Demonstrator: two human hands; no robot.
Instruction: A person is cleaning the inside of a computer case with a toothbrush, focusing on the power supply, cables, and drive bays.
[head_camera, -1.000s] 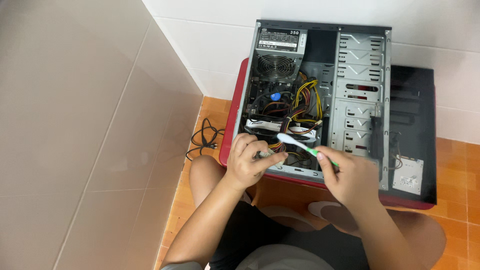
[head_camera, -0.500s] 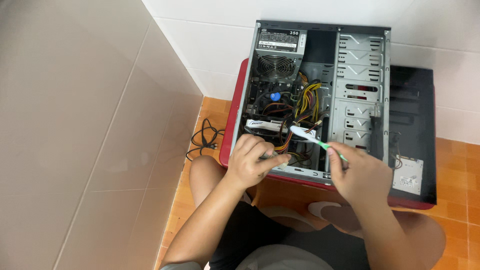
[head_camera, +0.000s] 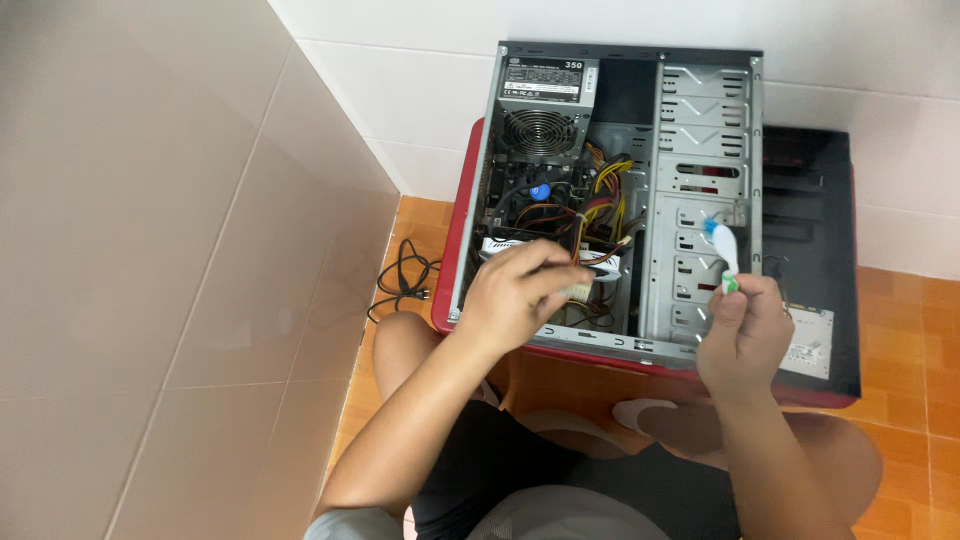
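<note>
The right hand (head_camera: 745, 335) is closed around the green-and-white handle of a toothbrush (head_camera: 724, 250), pinching it low so the white head with blue bristles stands above the fingers, against the grey metal drive cage (head_camera: 700, 215) of an open computer case (head_camera: 620, 190). The left hand (head_camera: 520, 295) is curled with its fingers closed on a pale connector or small part (head_camera: 578, 290); what exactly it grips cannot be made out, since the knuckles cover most of it.

Just above the left hand, yellow, black and red cables (head_camera: 605, 195) crowd over the board and stand between that hand and the power supply (head_camera: 545, 105) with its round fan grille at the case's far end. Beyond the right hand, a black side panel (head_camera: 815, 200) lies beside the case, with a small flat drive (head_camera: 810, 340) resting on it, partly hidden by the wrist. A black cord (head_camera: 405, 280) is coiled on the orange tiled floor (head_camera: 900, 330), away to the left of the left forearm. The person's knees hide the near edge of the red case base (head_camera: 455, 240).
</note>
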